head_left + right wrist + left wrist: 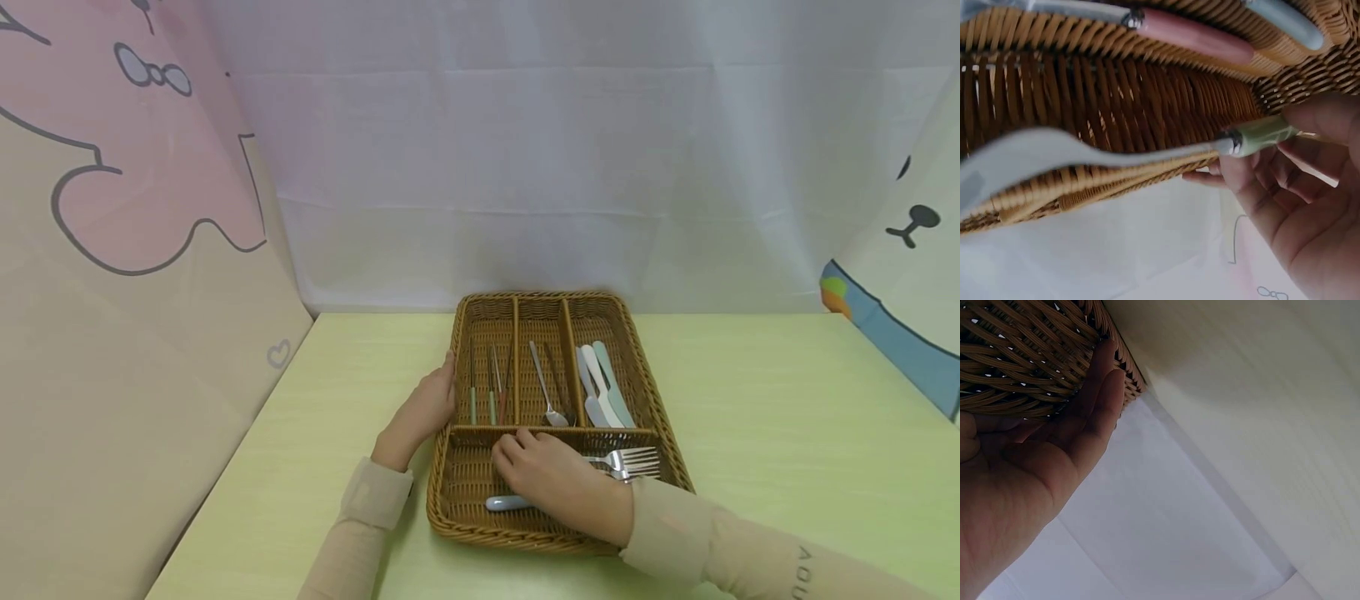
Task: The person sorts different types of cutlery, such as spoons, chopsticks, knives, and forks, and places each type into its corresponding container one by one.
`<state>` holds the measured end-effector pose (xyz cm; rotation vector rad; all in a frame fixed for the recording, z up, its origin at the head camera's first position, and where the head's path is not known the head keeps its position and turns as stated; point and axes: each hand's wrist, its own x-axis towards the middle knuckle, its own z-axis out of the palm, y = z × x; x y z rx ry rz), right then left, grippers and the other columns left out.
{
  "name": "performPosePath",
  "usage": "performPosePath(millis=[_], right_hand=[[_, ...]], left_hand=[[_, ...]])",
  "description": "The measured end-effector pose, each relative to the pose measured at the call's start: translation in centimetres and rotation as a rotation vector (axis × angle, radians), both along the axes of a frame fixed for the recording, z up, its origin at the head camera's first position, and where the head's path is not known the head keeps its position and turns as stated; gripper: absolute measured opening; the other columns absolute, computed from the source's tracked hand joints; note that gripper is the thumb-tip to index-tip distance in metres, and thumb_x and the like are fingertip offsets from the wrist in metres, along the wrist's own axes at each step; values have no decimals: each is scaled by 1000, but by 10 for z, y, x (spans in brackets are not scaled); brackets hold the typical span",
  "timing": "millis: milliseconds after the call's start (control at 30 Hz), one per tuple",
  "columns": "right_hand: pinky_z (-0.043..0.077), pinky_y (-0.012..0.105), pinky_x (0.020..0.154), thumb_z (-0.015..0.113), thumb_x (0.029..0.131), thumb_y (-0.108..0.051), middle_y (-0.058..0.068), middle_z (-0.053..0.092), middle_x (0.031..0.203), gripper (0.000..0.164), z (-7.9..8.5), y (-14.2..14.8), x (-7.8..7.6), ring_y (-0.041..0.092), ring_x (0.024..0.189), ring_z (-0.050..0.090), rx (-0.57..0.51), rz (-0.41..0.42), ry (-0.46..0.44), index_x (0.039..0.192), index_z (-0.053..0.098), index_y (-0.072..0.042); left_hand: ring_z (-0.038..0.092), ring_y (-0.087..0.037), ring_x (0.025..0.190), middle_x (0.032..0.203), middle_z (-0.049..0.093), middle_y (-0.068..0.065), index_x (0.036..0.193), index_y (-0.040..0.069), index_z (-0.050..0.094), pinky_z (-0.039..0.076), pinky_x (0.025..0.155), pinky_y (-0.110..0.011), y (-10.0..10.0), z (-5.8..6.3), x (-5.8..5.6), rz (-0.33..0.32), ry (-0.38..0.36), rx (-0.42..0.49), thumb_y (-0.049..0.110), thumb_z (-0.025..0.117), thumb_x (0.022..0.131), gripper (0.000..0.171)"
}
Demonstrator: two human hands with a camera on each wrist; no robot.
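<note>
A brown wicker basket (517, 540) with several compartments stands on the table. Against its outer left wall rest the straight fingers of my left hand (426, 408); the left wrist view shows the fingertips on the weave of the basket (1022, 356). Over the front compartment, my right hand (558, 479) pinches a fork by its green handle (1263, 135) between thumb and fingers. The metal tines of the forks (636, 461) point right, beside the wrist. A pink handle (1197, 36) and a light blue handle (506, 503) lie in the same compartment, partly hidden by this hand.
Behind the crosswise divider, chopsticks (492, 400) lie in the left compartment. Spoons (553, 417) are in the middle one, and white, grey and green knives (600, 383) in the right one. A white cloth (525, 183) hangs behind the pale green table (765, 433).
</note>
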<state>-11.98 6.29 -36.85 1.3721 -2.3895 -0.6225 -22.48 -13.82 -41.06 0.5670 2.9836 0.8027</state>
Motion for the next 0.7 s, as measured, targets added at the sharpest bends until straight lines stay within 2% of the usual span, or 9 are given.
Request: performPosePath(millis=[200, 400, 700], right_hand=[[52, 18, 67, 67, 81, -20, 1, 63, 105, 35, -8, -2, 0, 12, 85, 58, 13, -12, -65, 114, 60, -11], [50, 17, 57, 66, 81, -19, -2, 62, 94, 26, -14, -2, 0, 10, 75, 55, 24, 2, -88, 106, 62, -13], [50, 18, 54, 68, 79, -20, -4, 62, 91, 25, -19, -2, -2, 7, 73, 56, -4, 22, -169, 103, 62, -13]], left_hand=[[37, -15, 54, 66, 43, -5, 141, -10, 10, 46, 70, -38, 0, 0, -1, -4, 2, 1, 8, 26, 98, 49], [37, -15, 53, 66, 43, -5, 141, -10, 11, 46, 71, -39, 0, 1, 0, -4, 1, 8, 8, 26, 98, 49], [37, -14, 52, 66, 43, -5, 141, -9, 9, 46, 71, -38, -1, 0, 1, -5, -5, 13, 8, 26, 98, 49]])
